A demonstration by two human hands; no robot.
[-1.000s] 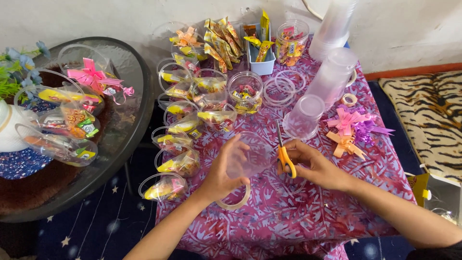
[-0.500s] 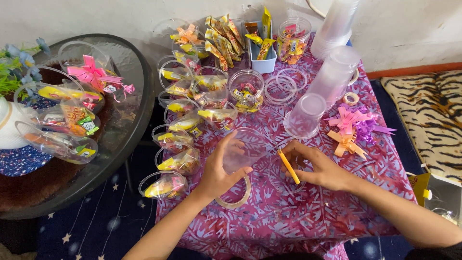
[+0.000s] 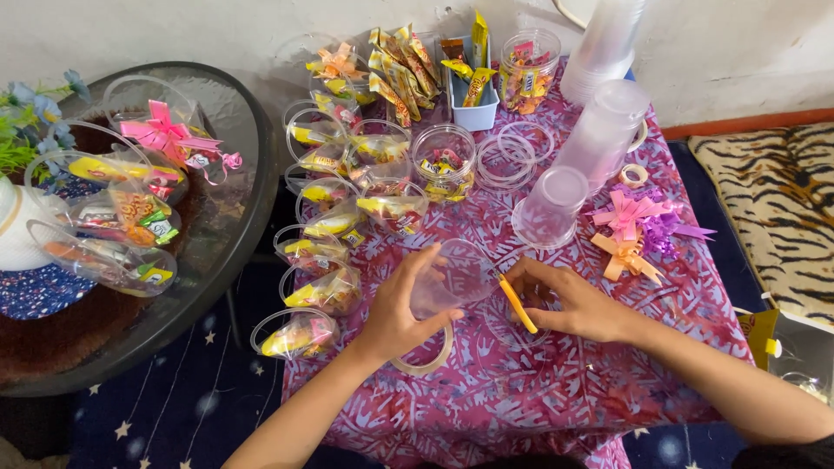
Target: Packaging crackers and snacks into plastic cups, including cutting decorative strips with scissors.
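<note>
My left hand grips a clear plastic cup lying on its side, mouth toward my right hand, above the purple patterned tablecloth. My right hand holds orange-handled scissors at the cup's rim. A roll of clear tape lies on the cloth just under my left hand.
Several clear cups with sweets and handles stand left of my hands. Stacked empty cups, cut plastic rings, ribbon bows, a jar of sweets and snack packets lie farther back. A round glass table with more filled cups stands at left.
The scissors have swung from upright in my right hand down to a slant at the cup's rim. My left hand has kept hold of the cup.
</note>
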